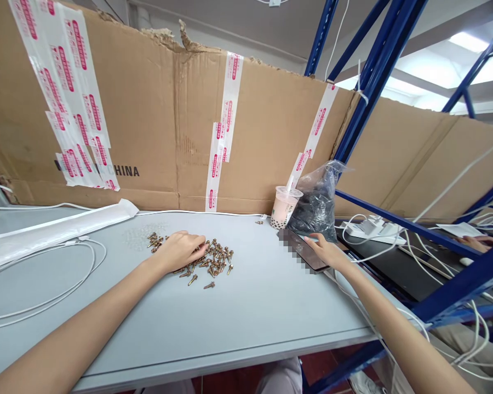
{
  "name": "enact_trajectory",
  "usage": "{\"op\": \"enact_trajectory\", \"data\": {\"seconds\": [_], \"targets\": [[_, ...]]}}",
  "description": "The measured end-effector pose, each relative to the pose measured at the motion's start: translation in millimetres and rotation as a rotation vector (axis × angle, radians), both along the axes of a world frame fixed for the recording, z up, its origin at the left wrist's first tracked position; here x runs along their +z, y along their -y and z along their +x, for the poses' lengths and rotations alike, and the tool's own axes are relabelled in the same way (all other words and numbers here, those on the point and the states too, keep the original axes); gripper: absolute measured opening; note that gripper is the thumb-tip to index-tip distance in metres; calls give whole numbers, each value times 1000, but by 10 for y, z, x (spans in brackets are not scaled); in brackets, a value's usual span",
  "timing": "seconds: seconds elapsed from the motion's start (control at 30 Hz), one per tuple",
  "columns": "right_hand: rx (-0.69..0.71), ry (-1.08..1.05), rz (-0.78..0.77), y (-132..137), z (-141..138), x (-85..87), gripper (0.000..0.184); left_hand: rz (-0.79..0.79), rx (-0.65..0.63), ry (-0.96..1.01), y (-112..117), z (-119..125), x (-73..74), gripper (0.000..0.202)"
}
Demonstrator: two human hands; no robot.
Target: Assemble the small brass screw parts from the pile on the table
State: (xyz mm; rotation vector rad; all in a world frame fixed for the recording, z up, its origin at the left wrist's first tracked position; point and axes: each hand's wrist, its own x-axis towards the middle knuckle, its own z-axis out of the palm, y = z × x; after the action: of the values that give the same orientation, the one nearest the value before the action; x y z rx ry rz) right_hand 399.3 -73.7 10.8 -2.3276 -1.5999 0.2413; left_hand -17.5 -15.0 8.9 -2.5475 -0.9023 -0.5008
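Over a loose pile of small bronze-coloured screws (218, 257) rests my left hand (179, 251), its fingers curled inward. Screws lie under and around it; what the fingers hold, if anything, is hidden. My right hand (324, 250) is at the right side of the table, its fingers stretched out over a dark phone (308, 253) and touching its upper surface. Part of the phone is blurred out by pixels. Behind it stand a plastic cup (284, 207) of pink drink with dark pearls and a clear bag (315, 205) of dark things.
On the left of the grey table (246, 317) lie a long white packet (61, 230) and a coiled white cable (91, 268). A taped cardboard wall (148, 126) closes the back. Blue metal posts (363, 104), a power strip (372, 227) and another person's hand (476, 242) are at right.
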Motion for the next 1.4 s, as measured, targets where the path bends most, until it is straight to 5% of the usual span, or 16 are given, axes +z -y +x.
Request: {"op": "enact_trajectory", "data": {"seconds": [0.17,0.37,0.87,1.17,1.3,1.4], "targets": [[18,-97,24,-61,-8,-92,74,8,-1,-14,-1,2,-4,31],[-21,85,32,-117,-171,-134,91,2,-21,8,3,11,8,31],[-125,126,97,-84,-351,-101,67,45,-62,13,49,23,30,28],[-162,39,29,-142,-297,-125,73,45,1,75,73,-57,83,30],[-112,169,176,-214,-628,-38,70,80,57,109,77,-140,119,31],[168,4,332,-309,-1231,135,54,98,113,136,66,-200,129,32]]}}
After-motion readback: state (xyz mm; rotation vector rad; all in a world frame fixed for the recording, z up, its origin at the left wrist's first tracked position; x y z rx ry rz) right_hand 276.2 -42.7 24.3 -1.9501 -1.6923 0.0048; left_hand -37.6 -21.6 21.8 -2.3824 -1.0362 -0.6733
